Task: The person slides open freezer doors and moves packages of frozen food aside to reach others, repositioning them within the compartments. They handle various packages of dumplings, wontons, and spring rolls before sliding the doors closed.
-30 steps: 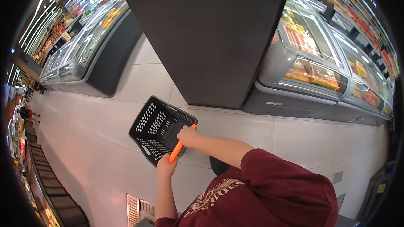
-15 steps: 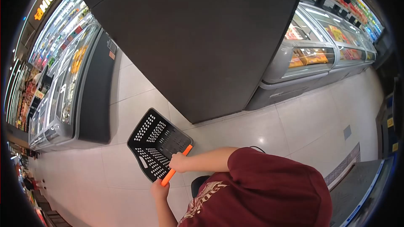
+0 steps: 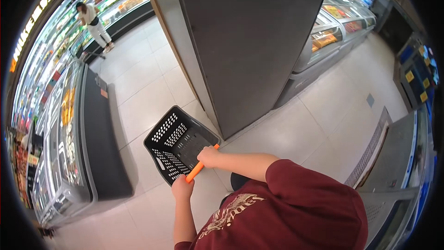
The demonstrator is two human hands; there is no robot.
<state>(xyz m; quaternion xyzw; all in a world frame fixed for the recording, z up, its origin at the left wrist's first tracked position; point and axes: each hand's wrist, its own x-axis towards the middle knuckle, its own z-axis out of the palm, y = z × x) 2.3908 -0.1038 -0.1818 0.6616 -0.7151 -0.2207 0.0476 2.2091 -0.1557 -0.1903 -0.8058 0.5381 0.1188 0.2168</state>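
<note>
A black plastic shopping basket (image 3: 166,159) with rows of round holes stands tilted in front of me; nothing lies in it. Its orange handle (image 3: 196,171) crosses the near side. My left hand (image 3: 182,187) is wrapped round the lower end of that handle. Higher up the same bar, my right hand (image 3: 209,156) is closed on it near the other end. The fingers of both hands are partly hidden behind the handle.
Just ahead rises a dark grey pillar (image 3: 236,55). A glass-topped freezer (image 3: 104,157) runs along the left, others (image 3: 328,37) at the back right. A person (image 3: 95,24) stands at lit shelves, far left. Grey metal equipment (image 3: 393,162) borders the right side.
My view has turned and moved forward past the pillar, whose side edge now shows. The person by the shelves has come into view. Both hands have kept hold of the handle.
</note>
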